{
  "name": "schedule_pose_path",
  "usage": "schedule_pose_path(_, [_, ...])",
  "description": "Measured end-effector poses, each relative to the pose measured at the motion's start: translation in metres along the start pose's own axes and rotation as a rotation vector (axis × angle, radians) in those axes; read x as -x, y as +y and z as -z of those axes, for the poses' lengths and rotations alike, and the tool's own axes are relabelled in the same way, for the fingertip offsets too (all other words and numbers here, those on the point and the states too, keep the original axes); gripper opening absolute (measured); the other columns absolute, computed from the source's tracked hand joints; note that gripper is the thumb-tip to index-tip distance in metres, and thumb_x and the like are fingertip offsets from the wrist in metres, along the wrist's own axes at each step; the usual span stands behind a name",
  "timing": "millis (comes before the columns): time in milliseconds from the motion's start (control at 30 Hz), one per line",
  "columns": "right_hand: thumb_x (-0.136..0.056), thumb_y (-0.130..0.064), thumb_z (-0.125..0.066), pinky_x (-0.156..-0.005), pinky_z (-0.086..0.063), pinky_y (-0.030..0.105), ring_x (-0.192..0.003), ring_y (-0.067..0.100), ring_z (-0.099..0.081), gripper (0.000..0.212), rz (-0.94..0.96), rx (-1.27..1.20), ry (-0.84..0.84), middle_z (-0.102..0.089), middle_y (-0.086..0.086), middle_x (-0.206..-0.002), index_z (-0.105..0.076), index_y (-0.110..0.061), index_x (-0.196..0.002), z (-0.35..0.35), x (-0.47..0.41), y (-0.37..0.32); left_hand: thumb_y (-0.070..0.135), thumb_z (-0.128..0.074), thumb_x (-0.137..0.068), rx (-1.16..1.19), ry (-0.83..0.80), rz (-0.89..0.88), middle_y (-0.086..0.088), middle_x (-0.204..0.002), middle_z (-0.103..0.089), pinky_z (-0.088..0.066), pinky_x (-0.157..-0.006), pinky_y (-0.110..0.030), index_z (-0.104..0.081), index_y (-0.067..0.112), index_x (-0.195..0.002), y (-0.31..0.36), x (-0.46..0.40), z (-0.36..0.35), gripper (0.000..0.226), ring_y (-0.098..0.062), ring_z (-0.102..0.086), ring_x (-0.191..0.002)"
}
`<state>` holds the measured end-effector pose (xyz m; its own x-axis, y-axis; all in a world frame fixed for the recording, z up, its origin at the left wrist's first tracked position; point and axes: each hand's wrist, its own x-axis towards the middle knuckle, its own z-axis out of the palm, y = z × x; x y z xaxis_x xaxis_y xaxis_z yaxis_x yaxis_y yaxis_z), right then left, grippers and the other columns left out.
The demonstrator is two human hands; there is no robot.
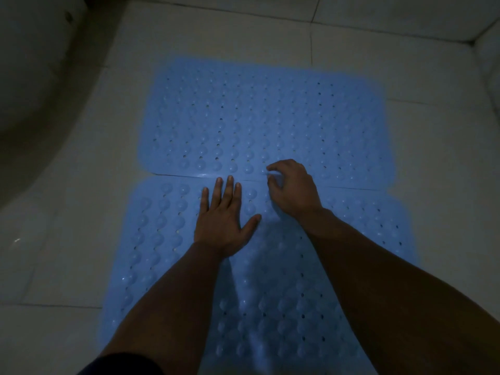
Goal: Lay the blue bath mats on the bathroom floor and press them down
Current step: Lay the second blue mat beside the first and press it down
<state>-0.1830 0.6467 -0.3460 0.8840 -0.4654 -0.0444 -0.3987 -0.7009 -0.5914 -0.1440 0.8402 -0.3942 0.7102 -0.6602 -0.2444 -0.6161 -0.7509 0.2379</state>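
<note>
I can read no writing or brand on either mat. Two blue mats lie flat on the tiled floor (378, 63), meeting edge to edge: the far mat (265, 117) reaches toward the floor's back edge, the near mat (270, 280) runs under my arms. My left hand (224, 220) lies flat, fingers straight and spread, pressing the near mat just short of the seam. My right hand (293, 189) sits at the seam with fingers curled down onto it; whether they pinch an edge I cannot tell. A pale curved fixture (40, 77) stands at the floor's left corner.
</note>
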Motion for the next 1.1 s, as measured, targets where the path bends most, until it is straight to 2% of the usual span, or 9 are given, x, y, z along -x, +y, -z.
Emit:
schedule_pose_path(67, [-0.099, -0.035, -0.056, -0.11, -0.042, 0.045, -0.129, 0.024, -0.054, 0.035, -0.027, 0.106, -0.107, -0.061, 0.005, -0.134, -0.065, -0.02, -0.129, 0.006, 0.005, -0.005, 0.077, -0.017, -0.098, 0.069, -0.117, 0.03, -0.005, -0.173, 0.014, 0.011, -0.127, -0.054, -0.001, 0.016, -0.165, 0.003, -0.007, 0.016, 0.092, -0.025, 0.021, -0.158])
schedule_pose_path(133, [-0.101, -0.035, -0.054, -0.113, -0.037, 0.043, -0.138, 0.027, -0.046, 0.042, -0.025, 0.18, -0.18, -0.054, 0.008, -0.144, -0.058, -0.018, -0.138, 0.005, 0.015, -0.008, 0.067, -0.023, -0.103, 0.07, -0.158, 0.053, -0.008, -0.174, 0.002, 0.003, -0.128, -0.054, -0.012, 0.015, -0.165, 0.007, -0.012, 0.033, 0.082, -0.028, 0.009, -0.16])
schedule_pose_path(233, [-0.105, -0.04, -0.041, -0.125, -0.02, 0.049, -0.156, 0.029, -0.015, 0.056, -0.01, 0.27, -0.267, -0.024, 0.011, -0.167, -0.037, -0.017, -0.155, -0.013, 0.034, -0.013, 0.051, -0.031, -0.107, 0.025, -0.013, 0.086, -0.006, -0.17, -0.024, -0.011, -0.128, -0.052, -0.031, 0.019, -0.16, 0.009, -0.011, 0.048, 0.062, -0.029, -0.008, -0.16])
schedule_pose_path(300, [-0.103, -0.051, -0.024, -0.126, -0.009, 0.055, -0.158, 0.029, -0.002, 0.067, 0.003, 0.311, -0.311, -0.007, 0.011, -0.171, -0.025, -0.016, -0.16, -0.031, 0.047, -0.014, 0.047, -0.032, -0.107, 0.029, 0.046, 0.094, -0.005, -0.169, -0.028, -0.015, -0.128, -0.05, -0.035, 0.02, -0.159, 0.011, -0.007, 0.048, 0.058, -0.028, -0.01, -0.16])
schedule_pose_path(400, [-0.089, -0.06, -0.006, -0.125, -0.002, 0.06, -0.159, 0.029, 0.001, 0.087, 0.028, 0.415, -0.306, -0.002, 0.013, -0.171, -0.018, -0.015, -0.162, -0.054, 0.062, -0.011, 0.044, -0.032, -0.108, 0.021, 0.107, 0.062, -0.005, -0.169, -0.029, -0.018, -0.127, -0.049, -0.037, 0.02, -0.158, 0.012, -0.004, 0.04, 0.056, -0.027, -0.008, -0.16])
schedule_pose_path(633, [-0.099, -0.056, -0.025, -0.124, -0.008, 0.061, -0.158, 0.029, -0.005, 0.078, 0.068, 0.507, -0.145, -0.008, 0.015, -0.17, -0.022, -0.009, -0.161, -0.077, 0.072, 0.0, 0.037, -0.037, -0.104, -0.009, 0.246, 0.075, -0.011, -0.162, -0.041, -0.028, -0.122, -0.058, -0.052, 0.017, -0.15, -0.005, 0.001, 0.013, 0.053, -0.036, -0.016, -0.158])
schedule_pose_path(733, [-0.099, -0.058, -0.029, -0.124, -0.007, 0.061, -0.159, 0.029, -0.004, 0.078, 0.069, 0.504, -0.135, -0.008, 0.014, -0.171, -0.022, -0.011, -0.161, -0.078, 0.073, 0.0, 0.038, -0.04, -0.102, -0.057, 0.304, 0.011, -0.013, -0.164, -0.038, -0.024, -0.123, -0.062, -0.055, 0.016, -0.146, -0.012, 0.001, 0.007, 0.052, -0.039, -0.015, -0.158])
schedule_pose_path(933, [-0.1, -0.062, -0.026, -0.124, -0.006, 0.06, -0.159, 0.027, -0.001, 0.08, 0.069, 0.499, -0.142, -0.004, 0.013, -0.171, -0.019, -0.011, -0.162, -0.078, 0.071, 0.001, 0.043, -0.034, -0.104, -0.057, 0.306, 0.041, -0.009, -0.17, -0.025, -0.017, -0.126, -0.06, -0.05, 0.02, -0.151, -0.016, -0.012, 0.01, 0.054, -0.035, -0.003, -0.16])
schedule_pose_path(1100, [-0.098, -0.066, -0.021, -0.125, -0.003, 0.059, -0.159, 0.025, -0.001, 0.084, 0.06, 0.452, -0.145, -0.006, 0.011, -0.171, -0.02, -0.012, -0.161, -0.075, 0.069, -0.004, 0.042, -0.034, -0.105, -0.027, 0.338, 0.049, -0.009, -0.168, -0.03, -0.021, -0.124, -0.059, -0.054, 0.018, -0.148, -0.016, -0.015, 0.015, 0.054, -0.036, -0.009, -0.159])
